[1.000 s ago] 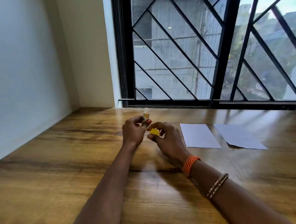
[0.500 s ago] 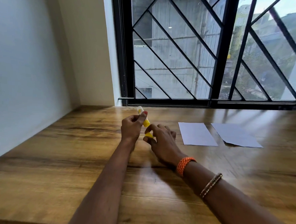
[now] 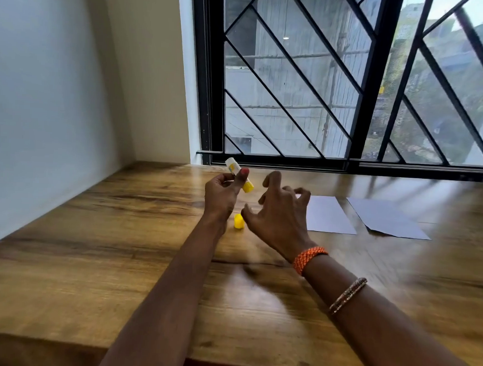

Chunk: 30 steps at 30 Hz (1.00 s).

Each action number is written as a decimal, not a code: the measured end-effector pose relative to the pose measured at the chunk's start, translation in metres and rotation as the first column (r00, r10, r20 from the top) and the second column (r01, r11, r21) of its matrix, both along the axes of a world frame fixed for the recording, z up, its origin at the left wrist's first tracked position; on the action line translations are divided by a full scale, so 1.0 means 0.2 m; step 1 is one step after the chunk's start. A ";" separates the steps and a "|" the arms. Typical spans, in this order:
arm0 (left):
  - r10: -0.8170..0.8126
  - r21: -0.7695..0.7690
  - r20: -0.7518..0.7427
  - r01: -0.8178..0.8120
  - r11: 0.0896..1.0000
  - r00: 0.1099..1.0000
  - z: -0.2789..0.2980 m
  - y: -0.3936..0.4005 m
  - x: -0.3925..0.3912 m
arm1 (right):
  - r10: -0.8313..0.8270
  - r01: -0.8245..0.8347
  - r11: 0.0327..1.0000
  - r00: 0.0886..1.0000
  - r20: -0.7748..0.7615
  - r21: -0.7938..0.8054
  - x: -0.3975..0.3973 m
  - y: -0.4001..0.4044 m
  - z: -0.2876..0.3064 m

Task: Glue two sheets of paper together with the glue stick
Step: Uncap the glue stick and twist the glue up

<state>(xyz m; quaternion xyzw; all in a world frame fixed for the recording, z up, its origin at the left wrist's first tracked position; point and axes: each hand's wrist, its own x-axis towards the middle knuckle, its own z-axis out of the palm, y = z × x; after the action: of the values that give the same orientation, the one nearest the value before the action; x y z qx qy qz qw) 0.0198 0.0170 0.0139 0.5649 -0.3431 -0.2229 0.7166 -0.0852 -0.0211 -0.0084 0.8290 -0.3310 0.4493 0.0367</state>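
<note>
yellow cap [image 3: 239,221], white-and-yellow glue stick [image 3: 238,175], orange wristband [image 3: 309,259]

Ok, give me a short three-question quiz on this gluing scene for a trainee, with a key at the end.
1. True or false: the small yellow plastic cap is on the white and yellow glue stick.
2. Which hand grips the glue stick? A) left hand B) right hand
3. How many white paper sheets lie on the brown wooden table?

Key
1. False: it lies on the table.
2. A.
3. Two: the nearer sheet and the farther sheet, side by side.
</note>
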 end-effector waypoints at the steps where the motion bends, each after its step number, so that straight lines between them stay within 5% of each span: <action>1: -0.019 -0.006 -0.010 0.019 1.000 1.000 0.01 0.00 -0.02 | -0.008 0.009 0.998 1.000 0.016 -0.061 -0.01 -0.01 0.00; 5: -0.100 -0.030 -0.007 0.100 0.995 0.995 0.04 0.01 -0.11 | -0.041 0.049 0.962 0.999 0.036 -0.267 -0.04 -0.04 0.02; 13: -0.074 -0.031 -0.252 0.068 0.997 0.965 0.02 -0.03 -0.17 | -0.135 0.138 0.925 0.990 0.034 -0.355 -0.08 -0.04 0.07; 17: -0.093 -0.038 -0.301 0.085 0.996 0.949 0.02 -0.03 -0.17 | -0.124 0.131 0.958 0.991 0.043 -0.257 -0.07 -0.04 0.09; 22: -0.154 -0.042 -0.178 0.149 0.988 0.972 0.04 -0.01 -0.19 | 0.074 -0.074 0.997 0.997 -0.016 0.038 -0.14 -0.10 0.11; 26: -0.246 -0.069 -0.128 0.239 0.969 0.961 0.05 0.00 -0.21 | 0.287 -0.419 0.783 0.899 0.330 0.460 -0.16 -0.12 0.11; 30: -0.229 -0.086 -0.080 0.222 0.971 0.970 0.05 0.01 -0.22 | 0.262 -0.449 0.788 0.864 0.430 0.422 -0.14 -0.09 0.11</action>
<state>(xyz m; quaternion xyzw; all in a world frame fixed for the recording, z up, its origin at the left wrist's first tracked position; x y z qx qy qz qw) -0.0233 0.0192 0.0233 0.4839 -0.3809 -0.3145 0.7224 -0.1133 -0.0385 0.0137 0.7631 -0.2739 0.4841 -0.3291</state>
